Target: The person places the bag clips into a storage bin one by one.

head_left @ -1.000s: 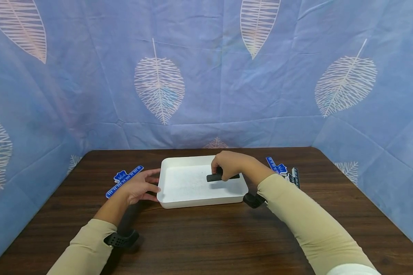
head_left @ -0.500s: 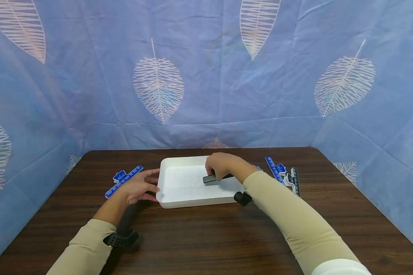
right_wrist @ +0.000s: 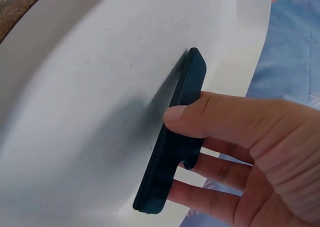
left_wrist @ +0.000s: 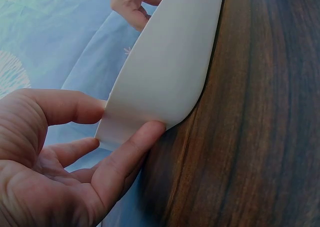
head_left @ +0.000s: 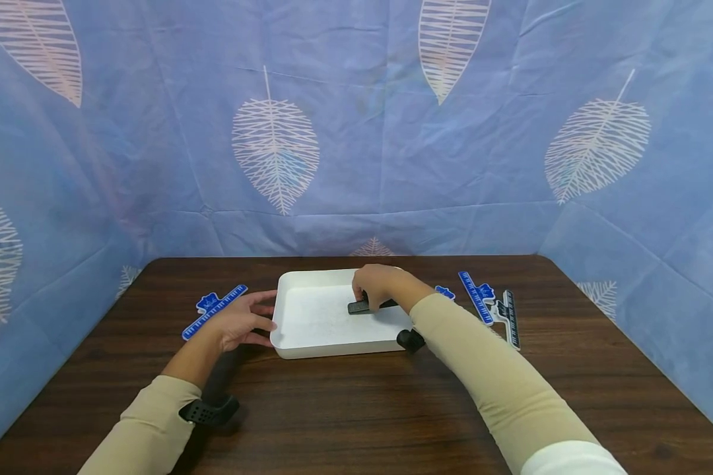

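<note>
A white rectangular tray (head_left: 339, 351) sits on the dark wooden table. At its left end is my left hand (head_left: 241, 323), fingers spread and fairly straight; in the left wrist view its fingertips (left_wrist: 154, 129) touch the outside of the tray wall (left_wrist: 165, 52). Over the tray's right half, my right hand (head_left: 380, 285) pinches a black clip (head_left: 358, 308). Seen from the right wrist, the thumb lies across the long flat clip (right_wrist: 172, 144) while fingers support it from behind. The clip is held close to the tray floor (right_wrist: 85, 87) and casts a shadow there; contact is unclear.
A blue clip (head_left: 215, 311) with ruler marks lies left of the tray. To the right lie another blue clip (head_left: 475, 297), a black-and-silver clip (head_left: 511, 320) and a blue piece (head_left: 445, 292) partly hidden by the right arm. A blue leaf-patterned cloth (head_left: 356, 145) hangs behind the table.
My right hand has moved left over the tray with the black clip, mostly in the first half second. More of the right-hand clips now shows. The left hand and tray stay put.
</note>
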`<state>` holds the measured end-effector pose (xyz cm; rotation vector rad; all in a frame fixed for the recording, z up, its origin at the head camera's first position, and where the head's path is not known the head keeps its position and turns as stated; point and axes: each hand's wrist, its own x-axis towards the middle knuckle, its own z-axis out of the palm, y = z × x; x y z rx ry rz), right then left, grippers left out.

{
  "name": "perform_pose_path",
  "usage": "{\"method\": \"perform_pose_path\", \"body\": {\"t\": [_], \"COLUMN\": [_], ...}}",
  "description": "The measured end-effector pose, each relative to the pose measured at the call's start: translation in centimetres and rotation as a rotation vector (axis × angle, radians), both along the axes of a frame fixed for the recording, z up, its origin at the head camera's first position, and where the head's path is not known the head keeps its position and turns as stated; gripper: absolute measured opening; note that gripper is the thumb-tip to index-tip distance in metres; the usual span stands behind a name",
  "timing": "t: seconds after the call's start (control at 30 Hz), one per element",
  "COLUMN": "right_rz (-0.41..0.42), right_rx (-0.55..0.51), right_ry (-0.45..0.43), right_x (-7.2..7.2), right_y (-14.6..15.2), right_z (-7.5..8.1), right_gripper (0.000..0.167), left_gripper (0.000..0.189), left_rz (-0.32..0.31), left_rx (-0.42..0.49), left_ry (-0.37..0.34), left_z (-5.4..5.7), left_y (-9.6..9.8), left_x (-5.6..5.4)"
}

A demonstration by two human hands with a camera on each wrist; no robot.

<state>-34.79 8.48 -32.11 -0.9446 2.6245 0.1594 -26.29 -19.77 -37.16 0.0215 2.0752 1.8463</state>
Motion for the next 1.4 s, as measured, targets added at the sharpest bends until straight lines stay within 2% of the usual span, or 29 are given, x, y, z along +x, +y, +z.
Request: {"method": "perform_pose_path", "body": {"t": [0.33,0.67,1.2,1.4], "right_rz": [-0.065,-0.063,0.022,0.079], "right_rx": [-0.02,-0.035,-0.184,-0.253], "right_ry": [-0.021,-0.025,-0.025,0.041], "right_x": [-0.3,0.3,1.9,2.5], "right_y": [-0.3,0.2,1.9,2.8], "right_z": [-0.5,0.6,2.6,2.7], "right_gripper": [0.029,0.028,0.038,0.037], "left_gripper": [0.08,0.08,0.08,0.081], "left_rz": [0.0,0.002,0.01,0.013], "left_rx": [0.006,0.003,0.001,0.002], "left_ry": [-0.009,-0.016,-0.002,-0.002], "left_z": [0.1,0.0,-0.1,-0.2], "left_y": [0.0,0.1,0.2,0.1], "left_x": [-0.1,0.1,0.2,0.1]}}
